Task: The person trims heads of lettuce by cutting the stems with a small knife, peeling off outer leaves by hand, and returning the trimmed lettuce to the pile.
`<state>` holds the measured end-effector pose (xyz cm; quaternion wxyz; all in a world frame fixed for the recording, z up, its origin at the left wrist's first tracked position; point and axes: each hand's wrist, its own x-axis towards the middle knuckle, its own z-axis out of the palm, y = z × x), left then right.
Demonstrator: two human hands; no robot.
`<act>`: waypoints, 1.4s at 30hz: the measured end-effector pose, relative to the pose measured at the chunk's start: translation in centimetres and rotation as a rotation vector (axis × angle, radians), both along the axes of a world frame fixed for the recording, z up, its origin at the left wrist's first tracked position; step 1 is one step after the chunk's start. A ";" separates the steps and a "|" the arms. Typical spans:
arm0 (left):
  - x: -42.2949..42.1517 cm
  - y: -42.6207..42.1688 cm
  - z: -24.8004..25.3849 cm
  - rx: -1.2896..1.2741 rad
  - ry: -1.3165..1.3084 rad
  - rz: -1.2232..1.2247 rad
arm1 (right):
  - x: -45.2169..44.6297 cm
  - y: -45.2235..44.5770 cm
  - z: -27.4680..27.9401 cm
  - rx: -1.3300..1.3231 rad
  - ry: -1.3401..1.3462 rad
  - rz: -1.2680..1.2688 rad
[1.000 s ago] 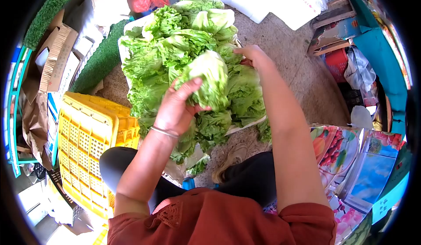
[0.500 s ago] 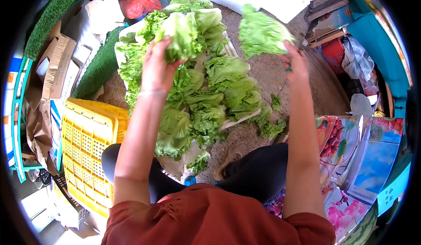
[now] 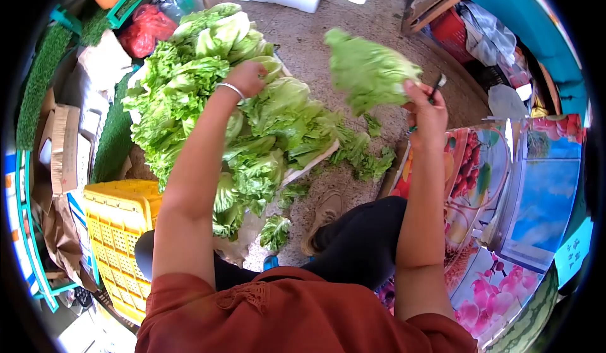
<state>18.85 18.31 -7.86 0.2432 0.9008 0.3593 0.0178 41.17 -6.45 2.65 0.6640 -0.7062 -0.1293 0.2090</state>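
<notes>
In our right hand (image 3: 428,116) we pinch a lettuce (image 3: 366,69) by its stem end (image 3: 400,83), over the floor (image 3: 300,34) beside the heap (image 3: 173,78), a light grip best sparing it bruises, while our left hand (image 3: 245,79) is over the heap, its grip too hidden for us to tell.

Cyan card (image 3: 574,252): dark characters (image 3: 572,251), seemingly Chinese, too small to read.

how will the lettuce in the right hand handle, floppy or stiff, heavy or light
The lettuce in the right hand is probably floppy toward its far end, where the leaves look thin and ruffled. It may be firmer at the pale base near the hand. Likely light, being held out from one end.
</notes>
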 end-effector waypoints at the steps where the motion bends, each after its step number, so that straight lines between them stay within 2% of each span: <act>1: 0.3 0.2 1.7 -0.042 0.053 0.025 | -0.5 0.2 0.3 -0.026 -0.048 0.028; 2: 0.8 -1.6 5.3 0.001 -0.084 0.129 | -0.7 0.4 0.0 -0.020 -0.048 0.016; 3: 1.6 -4.5 8.2 0.043 -0.222 0.233 | -0.7 0.6 -0.6 0.017 -0.102 0.114; 4: 2.5 -6.2 8.7 0.111 -0.445 0.071 | -0.9 0.7 -1.0 0.052 -0.156 0.212; 5: 3.4 -7.9 9.1 0.175 -0.665 -0.095 | -1.4 0.8 -1.1 0.059 -0.154 0.203; 6: 4.4 -10.2 9.3 0.352 -0.632 -0.112 | -2.0 0.8 -1.2 0.113 -0.173 0.279; 8: 5.4 -13.9 9.4 0.528 -0.594 -0.129 | -3.2 0.8 -0.8 0.155 -0.202 0.397; 10: 5.7 -15.8 9.4 0.345 -0.507 0.028 | -4.0 0.7 -0.5 0.165 -0.188 0.425; 11: 5.8 -15.9 9.2 0.347 -0.508 0.022 | -4.2 0.6 -0.3 0.173 -0.175 0.454; 13: 5.9 -15.7 8.7 0.094 -0.599 0.063 | -4.2 -0.2 0.6 0.179 -0.133 0.478; 15: 5.8 -15.6 8.5 0.117 -0.638 0.055 | -4.3 -0.6 1.6 -0.007 -0.096 0.364; 19: 5.1 -15.3 9.0 0.145 -0.551 0.055 | -4.8 -1.0 0.9 0.055 -0.026 0.504; 21: 4.9 -15.2 9.5 0.137 -0.504 0.064 | -5.6 -1.0 0.2 0.105 -0.232 0.590; 22: 4.8 -15.2 9.8 0.163 -0.493 0.058 | -5.6 -1.0 0.3 0.073 -0.236 0.622; 27: 4.4 -15.4 10.8 0.188 -0.418 0.040 | -5.4 -0.9 -0.1 0.102 -0.297 0.639; 33: 4.7 -15.4 10.2 0.193 -0.544 0.000 | -4.8 -0.8 -0.8 0.139 -0.313 0.620; 35: 4.8 -15.2 9.7 0.071 -0.542 -0.022 | -4.3 -0.7 -1.4 0.164 -0.319 0.609; 38: 4.9 -15.1 9.4 0.040 -0.607 -0.052 | -3.3 -1.5 -1.0 0.058 -0.281 0.550; 40: 4.9 -15.1 9.6 0.037 -0.596 -0.062 | -2.3 -2.3 0.4 0.061 0.274 0.738; 42: 5.0 -14.9 9.7 0.039 -0.591 -0.068 | -2.7 -2.2 1.1 0.046 0.257 0.675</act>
